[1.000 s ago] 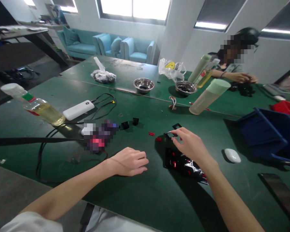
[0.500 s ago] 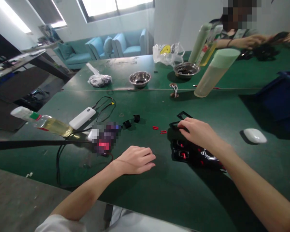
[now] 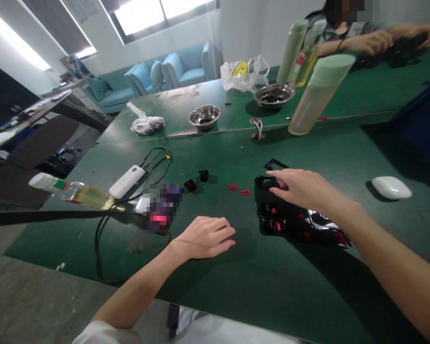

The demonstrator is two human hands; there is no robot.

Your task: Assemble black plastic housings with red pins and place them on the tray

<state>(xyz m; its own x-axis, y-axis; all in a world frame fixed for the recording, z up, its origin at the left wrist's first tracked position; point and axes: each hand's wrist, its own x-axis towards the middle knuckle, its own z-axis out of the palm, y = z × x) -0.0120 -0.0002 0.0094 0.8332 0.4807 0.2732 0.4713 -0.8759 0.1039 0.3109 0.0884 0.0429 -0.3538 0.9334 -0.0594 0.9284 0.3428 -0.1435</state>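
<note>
My left hand (image 3: pixel 208 237) rests on the green table (image 3: pixel 215 286), its fingers loosely bent and nothing visible in them. To the right, my right hand (image 3: pixel 301 188) has its index finger and thumb apart around the edge of a flat black piece (image 3: pixel 265 182). A thin black rectangular frame (image 3: pixel 276 164) lies just beyond its fingertips. Closer to me, below the right hand, sit glossy black parts with red bits (image 3: pixel 274 224); the wrist partly covers them. Two small red clips, one nearer (image 3: pixel 244 192) and one farther (image 3: pixel 232 188), lie between the hands.
Two small black blocks (image 3: pixel 190 185) lie left of the clips. Phone (image 3: pixel 163 210), white power bank (image 3: pixel 126 181), cables and an oil-coloured bottle (image 3: pixel 89 195) are at left. Metal bowls (image 3: pixel 204 114) and a green-capped bottle (image 3: pixel 320 95) stand behind; a white mouse (image 3: pixel 392 187) lies right. Another person sits across.
The view has shifted slightly. My right index finger has straightened away from the thumb, and the black piece they were at now lies behind the glossy parts. My left hand stays put.
</note>
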